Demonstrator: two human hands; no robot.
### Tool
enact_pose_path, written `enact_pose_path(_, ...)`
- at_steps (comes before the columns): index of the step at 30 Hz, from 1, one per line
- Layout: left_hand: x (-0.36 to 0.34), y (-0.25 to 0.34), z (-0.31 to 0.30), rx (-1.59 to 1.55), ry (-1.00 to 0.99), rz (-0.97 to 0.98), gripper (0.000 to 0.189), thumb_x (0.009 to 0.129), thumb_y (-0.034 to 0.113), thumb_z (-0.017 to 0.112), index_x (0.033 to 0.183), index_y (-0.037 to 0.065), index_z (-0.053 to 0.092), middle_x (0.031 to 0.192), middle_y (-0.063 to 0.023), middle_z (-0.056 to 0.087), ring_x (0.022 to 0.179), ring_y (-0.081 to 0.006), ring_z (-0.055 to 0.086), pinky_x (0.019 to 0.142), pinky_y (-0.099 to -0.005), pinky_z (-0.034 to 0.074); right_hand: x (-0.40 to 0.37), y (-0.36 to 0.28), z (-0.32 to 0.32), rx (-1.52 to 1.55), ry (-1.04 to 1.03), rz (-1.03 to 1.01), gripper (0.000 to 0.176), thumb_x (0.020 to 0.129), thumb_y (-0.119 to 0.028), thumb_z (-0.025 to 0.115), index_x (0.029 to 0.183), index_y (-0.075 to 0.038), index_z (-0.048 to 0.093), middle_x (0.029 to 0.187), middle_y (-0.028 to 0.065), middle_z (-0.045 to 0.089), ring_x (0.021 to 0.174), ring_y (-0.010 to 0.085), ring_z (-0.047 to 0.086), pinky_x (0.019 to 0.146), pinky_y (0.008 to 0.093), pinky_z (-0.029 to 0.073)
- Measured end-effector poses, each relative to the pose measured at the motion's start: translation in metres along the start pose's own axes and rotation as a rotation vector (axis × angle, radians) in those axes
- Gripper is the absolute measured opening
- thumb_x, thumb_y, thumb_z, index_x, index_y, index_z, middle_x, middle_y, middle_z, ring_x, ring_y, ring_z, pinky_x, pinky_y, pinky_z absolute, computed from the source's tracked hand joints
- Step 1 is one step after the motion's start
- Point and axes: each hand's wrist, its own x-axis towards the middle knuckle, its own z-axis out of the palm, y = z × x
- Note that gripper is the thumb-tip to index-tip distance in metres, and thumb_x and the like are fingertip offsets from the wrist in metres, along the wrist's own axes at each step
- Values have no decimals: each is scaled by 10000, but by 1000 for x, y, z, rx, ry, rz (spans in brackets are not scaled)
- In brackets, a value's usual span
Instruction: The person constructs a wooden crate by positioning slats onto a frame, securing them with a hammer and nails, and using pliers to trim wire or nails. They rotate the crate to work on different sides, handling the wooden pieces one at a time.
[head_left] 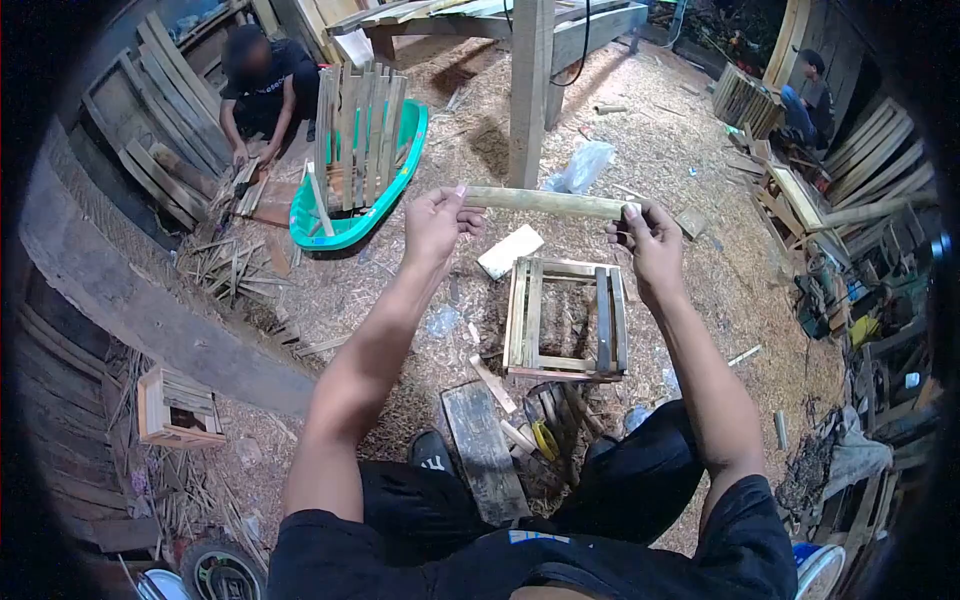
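A flat wooden slat (545,202) is held up level in front of me, one end in each hand. My left hand (437,222) pinches its left end, thumb on top. The right end sits between the thumb and fingers of my right hand (652,240). Below the slat, on the shavings, stands a slatted wooden frame (566,318) with an open middle. A pale wood block (510,251) lies just behind that frame. Between my feet is a worn plank (482,450), and a yellow roll of tape (545,440) rests to its right among wood pieces.
A green tub (345,238) holding upright slats is at the back left, with a person (265,85) crouching behind it. Another person (808,100) sits far right. A wooden post (525,95) rises ahead. A small crate (180,407) and a large slanting beam (170,310) are left.
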Motion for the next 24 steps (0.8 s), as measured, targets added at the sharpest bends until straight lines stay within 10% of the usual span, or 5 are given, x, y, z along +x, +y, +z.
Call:
enact_pose_path(9,13,-13,6,-370,41,-186,299,1075,268,611,1132,-22,651,890,-115,704,790,-191,715,672,-305,602,3,5,9,-172,52,-87,223,1068,-180,620,1075,36,673,912,65,682,770,129,665,707,281,583)
enact_pose_path(16,15,-2,5,-636,152,-146,544,1063,460,549,1379,40,410,1329,-209,528,1242,-344,587,1081,-537,539,-13,8,22,-658,-237,-68,274,963,-235,747,842,10,724,655,59,652,614,120,571,566,332,435)
enact_pose_path(24,19,-12,1,-710,192,-183,556,1070,460,524,1374,18,380,1266,-207,519,1197,-353,614,1083,-546,544,-14,11,24,-806,-323,-94,321,978,-238,736,811,32,689,641,62,637,597,100,566,558,320,432)
